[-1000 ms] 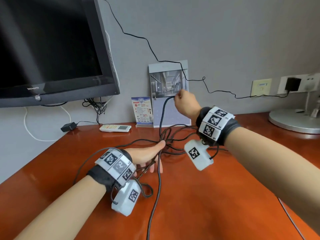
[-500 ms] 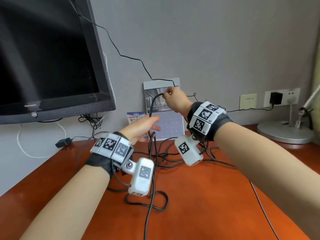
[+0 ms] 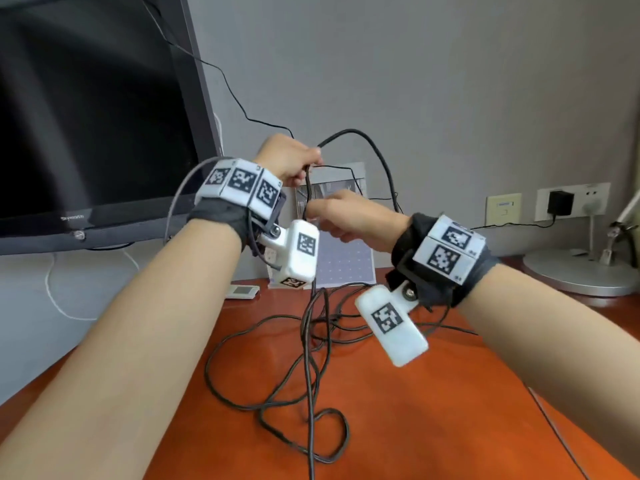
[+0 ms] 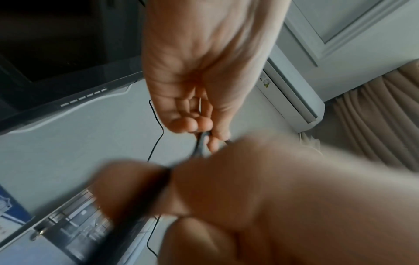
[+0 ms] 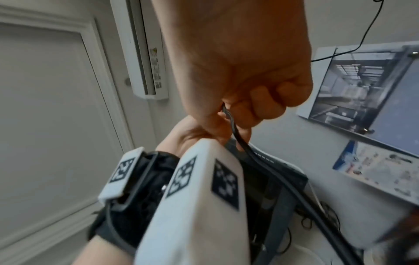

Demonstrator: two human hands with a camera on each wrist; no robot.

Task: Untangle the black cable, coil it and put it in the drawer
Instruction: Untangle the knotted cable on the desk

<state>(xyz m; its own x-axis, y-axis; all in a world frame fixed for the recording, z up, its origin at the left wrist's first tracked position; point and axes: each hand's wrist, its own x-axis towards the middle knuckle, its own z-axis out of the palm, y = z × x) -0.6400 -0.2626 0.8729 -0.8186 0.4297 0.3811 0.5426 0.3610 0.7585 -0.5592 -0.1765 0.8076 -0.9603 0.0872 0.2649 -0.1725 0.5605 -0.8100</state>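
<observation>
The black cable (image 3: 376, 151) arcs up from my left hand (image 3: 300, 160), which is raised in front of the wall and grips it with curled fingers. Just below, my right hand (image 3: 327, 213) is closed round the strand hanging from the left. From there the cable drops to a loose tangle (image 3: 313, 344) on the orange-brown table (image 3: 450, 417). In the left wrist view my left hand (image 4: 195, 125) pinches the cable (image 4: 200, 143), with the right hand blurred in front. The right wrist view shows my right hand (image 5: 247, 109) curled round the cable (image 5: 237, 133). No drawer is in view.
A dark TV screen (image 3: 86, 116) fills the left. A calendar card (image 3: 341, 268) leans on the wall behind the hands, a small remote (image 3: 241, 291) beside it. A lamp base (image 3: 575, 275) and wall sockets with a black charger (image 3: 558, 202) stand at the right. A thin wire (image 3: 239, 105) runs along the wall.
My left hand has risen off the table and taken hold of the cable above my right hand. Both hands are higher, and a loop now arcs up from the left hand.
</observation>
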